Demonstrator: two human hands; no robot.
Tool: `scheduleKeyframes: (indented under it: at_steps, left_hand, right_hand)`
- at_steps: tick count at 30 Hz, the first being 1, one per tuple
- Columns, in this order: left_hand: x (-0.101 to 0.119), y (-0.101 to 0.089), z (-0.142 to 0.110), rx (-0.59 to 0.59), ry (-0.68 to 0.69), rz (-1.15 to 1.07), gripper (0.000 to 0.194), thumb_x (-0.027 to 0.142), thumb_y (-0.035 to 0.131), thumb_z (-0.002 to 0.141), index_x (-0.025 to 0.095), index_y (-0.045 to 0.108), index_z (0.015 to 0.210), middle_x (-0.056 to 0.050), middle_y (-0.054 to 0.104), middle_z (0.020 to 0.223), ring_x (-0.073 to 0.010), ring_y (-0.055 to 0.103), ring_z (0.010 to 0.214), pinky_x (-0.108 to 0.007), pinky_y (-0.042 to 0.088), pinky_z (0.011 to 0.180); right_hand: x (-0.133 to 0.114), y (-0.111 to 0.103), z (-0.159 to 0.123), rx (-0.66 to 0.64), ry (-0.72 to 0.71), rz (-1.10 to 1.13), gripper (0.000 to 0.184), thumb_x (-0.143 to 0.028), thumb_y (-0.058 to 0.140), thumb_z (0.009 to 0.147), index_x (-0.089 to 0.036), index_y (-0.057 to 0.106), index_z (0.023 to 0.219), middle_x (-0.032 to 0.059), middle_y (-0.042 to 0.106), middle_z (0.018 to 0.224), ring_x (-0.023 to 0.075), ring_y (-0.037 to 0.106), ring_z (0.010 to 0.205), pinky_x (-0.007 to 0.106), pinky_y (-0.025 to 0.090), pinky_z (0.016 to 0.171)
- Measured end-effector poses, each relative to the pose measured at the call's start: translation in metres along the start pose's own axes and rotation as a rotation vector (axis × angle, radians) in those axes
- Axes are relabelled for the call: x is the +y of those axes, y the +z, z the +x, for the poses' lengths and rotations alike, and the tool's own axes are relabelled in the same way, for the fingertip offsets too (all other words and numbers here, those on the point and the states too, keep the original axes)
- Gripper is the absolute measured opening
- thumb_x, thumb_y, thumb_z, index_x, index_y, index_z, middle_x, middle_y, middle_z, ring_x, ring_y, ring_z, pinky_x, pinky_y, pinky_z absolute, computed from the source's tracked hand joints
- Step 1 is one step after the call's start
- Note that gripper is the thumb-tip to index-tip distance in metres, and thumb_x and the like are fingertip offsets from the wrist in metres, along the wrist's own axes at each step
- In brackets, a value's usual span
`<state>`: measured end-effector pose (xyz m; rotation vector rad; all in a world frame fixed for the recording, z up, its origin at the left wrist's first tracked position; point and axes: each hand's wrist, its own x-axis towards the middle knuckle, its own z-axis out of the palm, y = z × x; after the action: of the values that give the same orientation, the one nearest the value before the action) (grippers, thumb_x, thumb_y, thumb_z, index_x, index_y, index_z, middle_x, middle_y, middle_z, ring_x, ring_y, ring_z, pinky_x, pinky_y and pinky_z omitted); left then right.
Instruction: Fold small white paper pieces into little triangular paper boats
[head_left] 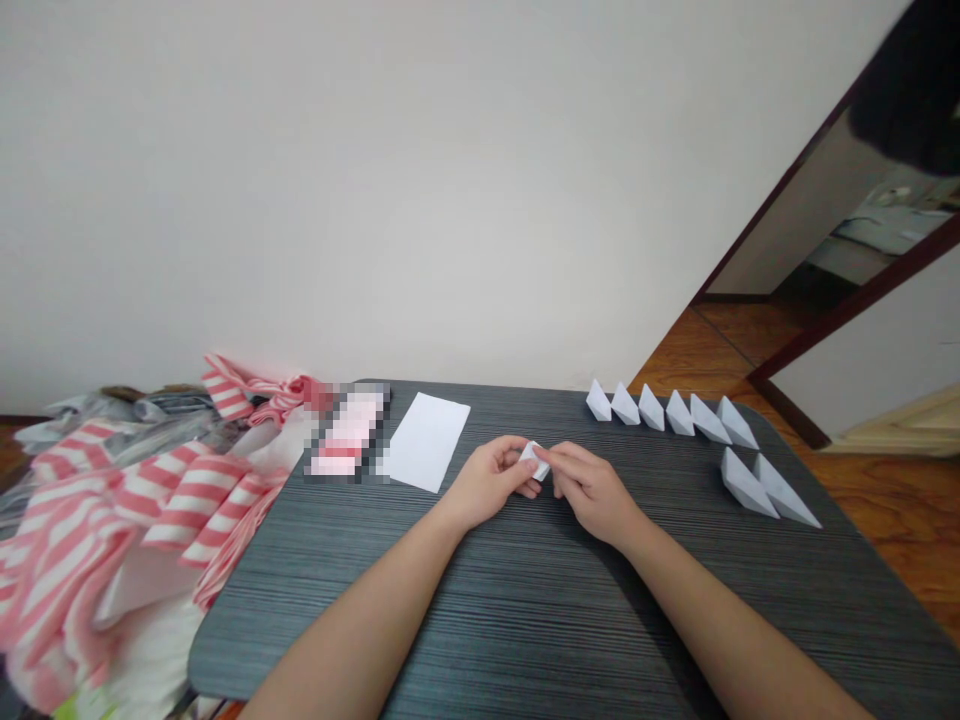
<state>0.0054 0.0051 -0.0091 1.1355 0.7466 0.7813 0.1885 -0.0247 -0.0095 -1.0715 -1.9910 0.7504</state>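
Observation:
A small folded piece of white paper (535,460) is pinched between the fingertips of my left hand (487,482) and my right hand (592,490), above the middle of the dark grey striped table (525,640). Most of the piece is hidden by my fingers. Just left of my left hand lies a flat white paper sheet (426,442). To the right of my right hand stand several folded paper pieces (679,412), pointed and pale, in a row near the far edge, with two larger ones (769,488) closer to me.
A pixelated, blurred pink-and-white object (349,432) lies at the table's far left. A heap of pink-and-white striped cloth or plastic (150,510) spills past the left edge. A white wall rises behind the table, and a wooden floor (862,500) and door frame (840,310) lie to the right.

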Motion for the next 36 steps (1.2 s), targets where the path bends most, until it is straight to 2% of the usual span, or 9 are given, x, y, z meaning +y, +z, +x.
scheduleKeyframes:
  at_steps: [3,8,10,12,15,19,24,31,36]
  left_hand:
    - [-0.003,0.0,0.001,0.012,-0.002,0.031,0.038,0.032,0.066,0.073,0.014,0.05,0.101,-0.003,0.063,0.073,-0.0135,0.063,0.064,-0.03,0.053,0.064]
    - [-0.006,-0.001,0.001,-0.006,0.032,0.086,0.026,0.028,0.063,0.075,0.015,0.051,0.094,-0.002,0.062,0.073,-0.0113,0.061,0.06,-0.026,0.05,0.061]
    - [-0.006,-0.001,0.0,-0.017,0.047,0.115,0.022,0.026,0.062,0.076,0.015,0.051,0.092,-0.001,0.062,0.073,-0.0103,0.059,0.059,-0.025,0.049,0.059]
    - [-0.005,0.0,-0.001,-0.019,0.065,0.136,0.021,0.025,0.061,0.076,0.015,0.051,0.091,0.0,0.061,0.071,-0.0095,0.058,0.057,-0.024,0.048,0.057]
    - [-0.003,0.002,-0.002,-0.007,0.076,0.153,0.022,0.027,0.062,0.076,0.015,0.052,0.091,0.001,0.059,0.069,-0.0089,0.056,0.056,-0.022,0.047,0.056]
    - [-0.001,0.003,-0.002,-0.023,0.054,0.172,0.025,0.031,0.06,0.077,0.015,0.053,0.095,-0.002,0.061,0.072,-0.0102,0.057,0.058,-0.024,0.048,0.056]
    - [0.0,0.001,-0.004,-0.1,0.033,0.256,0.022,0.034,0.055,0.081,0.011,0.057,0.083,-0.007,0.065,0.075,-0.0109,0.058,0.058,-0.025,0.049,0.056]
    - [0.001,0.003,-0.008,-0.104,0.024,0.378,0.024,0.035,0.053,0.081,0.012,0.058,0.077,-0.005,0.065,0.07,-0.011,0.058,0.056,-0.024,0.048,0.054]
    - [-0.001,0.005,-0.008,-0.103,0.047,0.423,0.022,0.033,0.052,0.082,0.013,0.059,0.076,-0.004,0.064,0.069,-0.0105,0.058,0.056,-0.023,0.048,0.054]
  right_hand:
    - [0.0,0.001,-0.001,0.005,0.02,0.015,0.037,-0.02,0.038,0.09,-0.027,0.054,0.123,0.005,0.056,0.09,0.0118,0.054,0.061,0.028,0.046,0.061]
    - [0.001,0.003,-0.002,0.053,0.153,0.102,0.036,-0.026,0.042,0.09,-0.022,0.047,0.125,0.0041,0.059,0.086,0.0117,0.056,0.057,0.026,0.046,0.055]
    - [0.001,0.004,0.0,0.048,0.182,0.066,0.026,-0.028,0.046,0.088,-0.02,0.055,0.112,0.003,0.06,0.079,0.012,0.056,0.055,0.025,0.045,0.053]
    - [-0.001,0.003,0.002,0.018,0.191,-0.012,0.017,-0.03,0.048,0.087,-0.019,0.061,0.088,0.001,0.059,0.066,0.0122,0.054,0.052,0.024,0.042,0.052]
    - [-0.004,0.002,0.004,-0.016,0.208,-0.056,0.027,-0.031,0.047,0.088,-0.019,0.056,0.066,-0.0015,0.055,0.053,0.0116,0.051,0.047,0.024,0.039,0.05]
    - [-0.008,0.0,0.003,0.013,0.238,-0.011,0.026,-0.03,0.046,0.089,-0.019,0.055,0.067,-0.0021,0.055,0.051,0.0114,0.051,0.047,0.024,0.039,0.051]
    - [-0.008,0.0,0.002,0.024,0.229,0.007,0.026,-0.03,0.045,0.089,-0.019,0.054,0.068,-0.0018,0.054,0.053,0.0116,0.05,0.048,0.024,0.038,0.05]
    - [-0.009,0.001,0.004,0.022,0.155,-0.032,0.018,-0.027,0.048,0.088,-0.019,0.056,0.074,-0.0003,0.055,0.061,0.0131,0.051,0.056,0.025,0.039,0.055]
    - [-0.01,0.0,0.003,0.017,0.141,-0.08,0.024,-0.027,0.048,0.088,-0.019,0.052,0.066,0.0003,0.055,0.059,0.0132,0.051,0.056,0.025,0.038,0.056]
